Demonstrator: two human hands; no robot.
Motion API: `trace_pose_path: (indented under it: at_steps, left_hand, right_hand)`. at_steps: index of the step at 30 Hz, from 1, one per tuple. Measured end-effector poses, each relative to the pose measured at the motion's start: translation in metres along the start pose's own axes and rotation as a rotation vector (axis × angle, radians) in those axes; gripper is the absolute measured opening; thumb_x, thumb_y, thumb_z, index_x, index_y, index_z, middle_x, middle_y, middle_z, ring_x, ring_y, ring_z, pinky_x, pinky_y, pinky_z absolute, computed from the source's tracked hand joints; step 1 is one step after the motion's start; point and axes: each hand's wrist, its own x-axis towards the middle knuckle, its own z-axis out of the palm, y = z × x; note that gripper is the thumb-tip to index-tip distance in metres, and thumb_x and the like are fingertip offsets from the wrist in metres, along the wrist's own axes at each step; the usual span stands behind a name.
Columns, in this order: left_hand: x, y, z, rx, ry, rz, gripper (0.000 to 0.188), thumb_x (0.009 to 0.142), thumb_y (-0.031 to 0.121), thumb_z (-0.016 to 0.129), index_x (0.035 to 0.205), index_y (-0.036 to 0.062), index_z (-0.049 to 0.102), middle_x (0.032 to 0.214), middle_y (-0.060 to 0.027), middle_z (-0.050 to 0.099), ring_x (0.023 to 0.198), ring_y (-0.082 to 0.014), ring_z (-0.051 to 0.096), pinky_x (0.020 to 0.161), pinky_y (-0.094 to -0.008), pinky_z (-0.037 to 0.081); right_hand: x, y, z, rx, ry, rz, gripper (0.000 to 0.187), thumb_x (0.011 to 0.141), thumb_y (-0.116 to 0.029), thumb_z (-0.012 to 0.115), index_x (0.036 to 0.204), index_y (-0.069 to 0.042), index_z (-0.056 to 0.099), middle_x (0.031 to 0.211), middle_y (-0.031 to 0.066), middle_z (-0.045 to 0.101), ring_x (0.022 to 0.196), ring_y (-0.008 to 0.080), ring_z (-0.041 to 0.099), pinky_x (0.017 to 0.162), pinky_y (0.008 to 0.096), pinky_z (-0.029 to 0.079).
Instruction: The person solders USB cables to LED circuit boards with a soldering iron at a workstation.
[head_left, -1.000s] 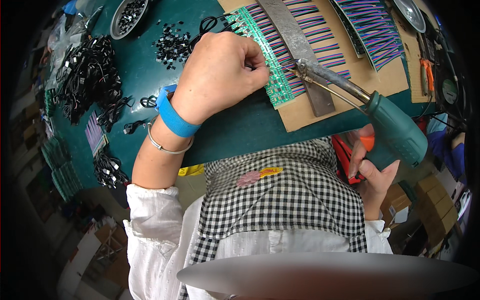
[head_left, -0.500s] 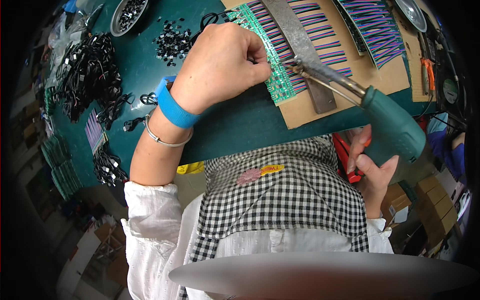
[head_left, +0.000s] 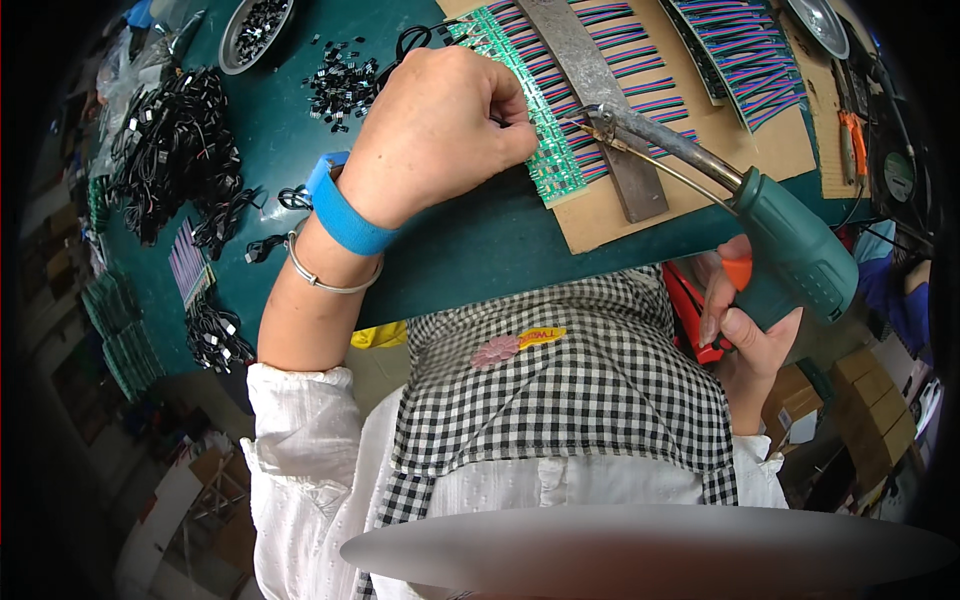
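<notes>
My right hand (head_left: 755, 335) is wrapped round the handle of a green soldering gun (head_left: 800, 245) with an orange trigger. Its metal tip reaches left over the edge of a green circuit board panel (head_left: 555, 165); whether it touches the board I cannot tell. At the panel's near left side my left hand (head_left: 435, 140) is closed in a pinch. Something small and dark shows between its fingers, too hidden to name. Thin striped wires (head_left: 640, 70) run off the panel to the right, under a flat metal bar (head_left: 590, 90).
The panel rests on cardboard (head_left: 590, 230) over a green table (head_left: 440, 260). Left lie a heap of black cables (head_left: 170, 160), loose black connectors (head_left: 340, 85) and a metal bowl (head_left: 235, 45) of small parts. A second wired panel (head_left: 750, 70) and orange-handled pliers (head_left: 855, 145) are at right.
The soldering gun has moved slightly to the right, its tip slightly up, and more of its orange trigger shows. My left hand stays nearly where it was, still pinching.
</notes>
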Motion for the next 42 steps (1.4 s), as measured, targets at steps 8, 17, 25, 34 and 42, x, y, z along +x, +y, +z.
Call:
trace_pose_path:
  at_steps: [8,17,25,34,42]
  left_hand:
    - [-0.004,0.002,-0.003,0.018,-0.035,0.014,0.014,0.074,0.011,0.072,0.079,-0.0008,0.069,0.059,-0.0042,0.061,0.051,-0.0055,0.052,0.050,-0.0229,0.044]
    - [-0.007,0.000,0.001,0.001,0.002,0.064,0.012,0.075,0.011,0.073,0.080,-0.0001,0.069,0.055,-0.0032,0.058,0.050,-0.0039,0.050,0.048,-0.0212,0.042]
    - [-0.010,0.004,0.006,-0.008,0.052,0.145,0.011,0.076,0.007,0.073,0.085,0.0026,0.069,0.059,-0.0061,0.060,0.050,-0.0091,0.054,0.049,-0.0232,0.044]
    - [-0.011,0.003,0.016,0.184,0.158,0.333,0.012,0.076,0.006,0.072,0.085,0.0058,0.065,0.077,-0.0064,0.064,0.062,-0.0226,0.063,0.055,-0.0300,0.050]
    - [-0.010,0.013,0.023,0.271,0.156,0.350,0.010,0.077,0.005,0.063,0.082,0.0058,0.054,0.081,-0.0069,0.055,0.076,-0.0274,0.059,0.059,-0.0359,0.049]
  right_hand:
    - [-0.002,0.000,-0.005,0.022,0.017,-0.023,0.062,0.075,-0.008,0.074,0.123,0.014,0.042,0.113,0.0259,0.053,0.053,0.0160,0.055,0.042,0.0249,0.045]
    - [-0.003,-0.003,0.000,-0.023,0.021,-0.027,0.060,0.077,-0.016,0.075,0.118,0.015,0.043,0.080,0.0148,0.053,0.048,0.0147,0.052,0.042,0.0233,0.041]
    - [-0.001,-0.005,0.006,-0.055,0.063,-0.037,0.062,0.078,-0.023,0.077,0.115,0.012,0.043,0.057,0.0071,0.051,0.043,0.0143,0.049,0.038,0.0229,0.039]
    - [0.003,-0.005,0.000,0.054,0.001,-0.088,0.059,0.081,-0.016,0.072,0.119,0.012,0.038,0.057,0.0063,0.049,0.045,0.0132,0.047,0.038,0.0224,0.041]
    - [0.005,-0.002,-0.006,0.172,-0.029,-0.085,0.057,0.081,-0.011,0.068,0.122,0.013,0.036,0.058,0.0066,0.047,0.046,0.0131,0.046,0.038,0.0217,0.043]
